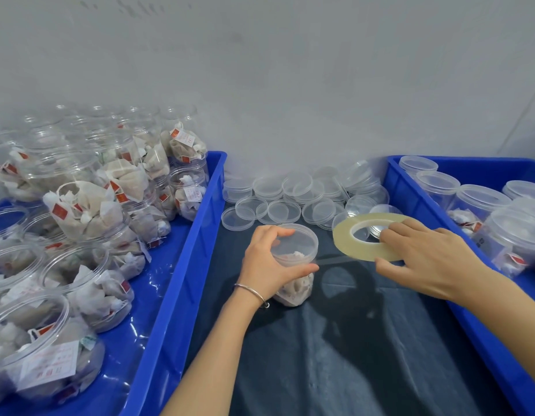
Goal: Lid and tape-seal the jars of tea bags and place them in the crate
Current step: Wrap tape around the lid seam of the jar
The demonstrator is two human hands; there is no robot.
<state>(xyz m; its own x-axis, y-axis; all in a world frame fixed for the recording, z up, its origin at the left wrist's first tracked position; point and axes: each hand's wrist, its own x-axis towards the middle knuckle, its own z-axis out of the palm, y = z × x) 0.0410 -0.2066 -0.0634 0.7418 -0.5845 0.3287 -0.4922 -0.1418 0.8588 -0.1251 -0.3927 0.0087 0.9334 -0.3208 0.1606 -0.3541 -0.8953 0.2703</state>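
Observation:
A clear jar of tea bags [296,265] stands on the dark cloth between two blue crates, with a clear lid on top. My left hand [267,259] grips it round the lid and upper wall. My right hand [425,259] holds a roll of clear tape [344,238] just right of the jar, fingers through the hole and thumb under the rim. A strip of tape stretches from the roll to the jar below the lid. The right crate [422,205] holds lidded jars [482,205].
The left blue crate [182,265] is packed with open jars of tea bags [89,217]. A pile of loose clear lids [290,196] lies at the back of the dark cloth [335,355], against the grey wall.

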